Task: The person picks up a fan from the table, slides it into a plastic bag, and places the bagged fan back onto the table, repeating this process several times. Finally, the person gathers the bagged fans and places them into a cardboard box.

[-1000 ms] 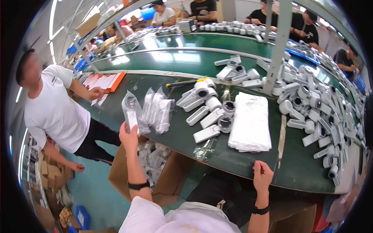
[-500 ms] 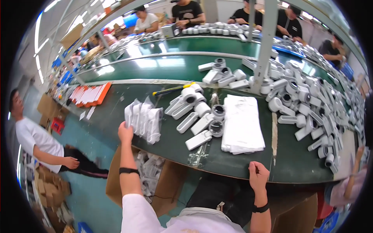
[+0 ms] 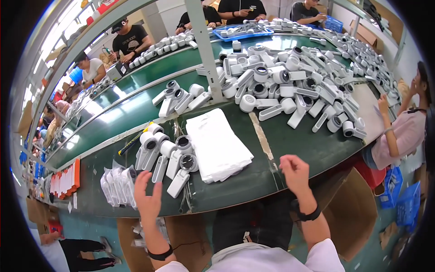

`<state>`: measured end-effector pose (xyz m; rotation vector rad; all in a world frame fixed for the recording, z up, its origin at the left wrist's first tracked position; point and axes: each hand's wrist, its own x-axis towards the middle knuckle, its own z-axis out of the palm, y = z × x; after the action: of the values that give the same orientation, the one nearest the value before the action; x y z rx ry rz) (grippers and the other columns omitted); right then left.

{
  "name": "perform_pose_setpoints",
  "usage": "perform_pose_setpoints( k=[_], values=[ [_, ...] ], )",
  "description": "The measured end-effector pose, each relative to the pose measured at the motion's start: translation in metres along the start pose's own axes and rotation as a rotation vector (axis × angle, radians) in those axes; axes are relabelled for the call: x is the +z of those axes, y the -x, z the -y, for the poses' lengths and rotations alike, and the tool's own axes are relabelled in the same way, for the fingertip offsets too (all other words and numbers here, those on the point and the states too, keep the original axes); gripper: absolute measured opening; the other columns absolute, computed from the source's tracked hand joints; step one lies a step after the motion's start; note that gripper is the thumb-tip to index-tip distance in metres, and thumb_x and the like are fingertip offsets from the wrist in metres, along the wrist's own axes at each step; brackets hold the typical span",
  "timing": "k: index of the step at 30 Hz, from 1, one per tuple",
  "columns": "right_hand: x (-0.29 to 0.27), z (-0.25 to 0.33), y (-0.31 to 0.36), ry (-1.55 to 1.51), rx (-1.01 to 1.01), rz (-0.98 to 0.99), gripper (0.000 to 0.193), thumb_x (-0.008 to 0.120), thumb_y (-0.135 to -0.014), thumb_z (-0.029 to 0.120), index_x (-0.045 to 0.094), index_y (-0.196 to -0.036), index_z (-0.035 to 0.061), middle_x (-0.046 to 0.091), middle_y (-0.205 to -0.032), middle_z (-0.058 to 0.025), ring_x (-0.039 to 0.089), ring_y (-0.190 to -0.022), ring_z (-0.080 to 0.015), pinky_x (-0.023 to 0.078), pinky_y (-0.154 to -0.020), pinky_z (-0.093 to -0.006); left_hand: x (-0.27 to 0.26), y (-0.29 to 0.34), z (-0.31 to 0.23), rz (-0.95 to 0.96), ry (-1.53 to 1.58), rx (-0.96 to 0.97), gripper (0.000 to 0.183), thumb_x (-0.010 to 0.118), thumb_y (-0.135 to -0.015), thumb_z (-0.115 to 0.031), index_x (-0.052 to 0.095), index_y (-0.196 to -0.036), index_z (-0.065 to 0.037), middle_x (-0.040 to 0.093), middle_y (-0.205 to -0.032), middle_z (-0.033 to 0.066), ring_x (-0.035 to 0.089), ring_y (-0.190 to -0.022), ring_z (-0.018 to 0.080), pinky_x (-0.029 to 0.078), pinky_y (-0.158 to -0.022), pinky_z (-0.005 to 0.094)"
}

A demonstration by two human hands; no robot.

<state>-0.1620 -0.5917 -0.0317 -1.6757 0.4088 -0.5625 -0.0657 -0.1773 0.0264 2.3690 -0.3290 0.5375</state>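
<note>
My left hand (image 3: 148, 195) hovers at the table's near edge, empty, thumb and fingers apart. Beside it on the left lies a row of white handheld devices in clear bags (image 3: 118, 187). Just beyond is a small group of unbagged white devices (image 3: 164, 152), each with a round dark-centred head and a slim handle. My right hand (image 3: 297, 174) is raised over the table right of a stack of flat white bags (image 3: 219, 147). Its fingers are loosely curved, and nothing shows in them.
A big heap of similar devices (image 3: 290, 84) covers the table's far right. A yellow-and-black tool (image 3: 135, 138) lies behind the small group. Orange-and-white strips (image 3: 65, 179) sit at the left. Cardboard boxes (image 3: 349, 213) stand below the edge. A person in pink (image 3: 396, 140) is at the right.
My view has turned to the right, bringing more of the heap into sight. My left hand has come away from the bagged devices and spread its fingers. My right hand has risen and loosened.
</note>
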Motion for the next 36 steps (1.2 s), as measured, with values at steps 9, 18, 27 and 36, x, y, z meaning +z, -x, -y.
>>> perform_pose_setpoints(
  k=[9,18,27,36],
  values=[
    [-0.020,-0.014,-0.021,0.080,0.079,0.096,0.017,0.063,-0.092,0.011,0.064,-0.103,-0.0009,0.064,-0.080,0.0005,0.056,-0.069,-0.0038,0.043,-0.058,-0.0188,0.063,0.018,0.005,0.313,-0.232,-0.045,0.052,0.077,-0.074,-0.024,0.059,-0.117,-0.001,0.062,-0.110,0.0185,0.058,-0.102,0.0370,0.046,-0.090,0.0422],
    [0.038,0.034,0.039,-0.035,0.118,0.405,0.016,0.063,-0.090,0.006,0.064,-0.104,-0.0011,0.066,-0.082,-0.0006,0.059,-0.073,-0.0038,0.047,-0.065,-0.0192,0.046,0.039,-0.020,0.011,-0.024,-0.155,0.049,0.077,-0.071,-0.016,0.058,-0.112,0.002,0.056,-0.105,0.0160,0.058,-0.095,0.0334,0.047,-0.084,0.0380],
    [0.108,0.050,0.086,-0.673,0.168,0.391,0.040,0.059,-0.095,0.013,0.045,-0.129,-0.0023,0.065,-0.110,-0.0140,0.063,-0.099,-0.0198,0.050,-0.089,-0.0327,0.093,0.089,-0.123,-0.009,0.284,0.205,0.059,0.083,-0.065,-0.013,0.056,-0.117,-0.001,0.054,-0.108,0.0173,0.058,-0.090,0.0333,0.051,-0.075,0.0388],
    [0.046,0.039,0.054,-0.683,0.231,0.092,0.023,0.055,-0.095,0.011,0.047,-0.116,0.0037,0.061,-0.087,-0.0096,0.063,-0.069,-0.0195,0.055,-0.062,-0.0340,0.114,0.006,-0.113,0.191,0.173,0.413,0.030,0.076,-0.075,-0.013,0.065,-0.101,-0.004,0.061,-0.102,0.0125,0.059,-0.093,0.0310,0.049,-0.080,0.0399]
  ],
)
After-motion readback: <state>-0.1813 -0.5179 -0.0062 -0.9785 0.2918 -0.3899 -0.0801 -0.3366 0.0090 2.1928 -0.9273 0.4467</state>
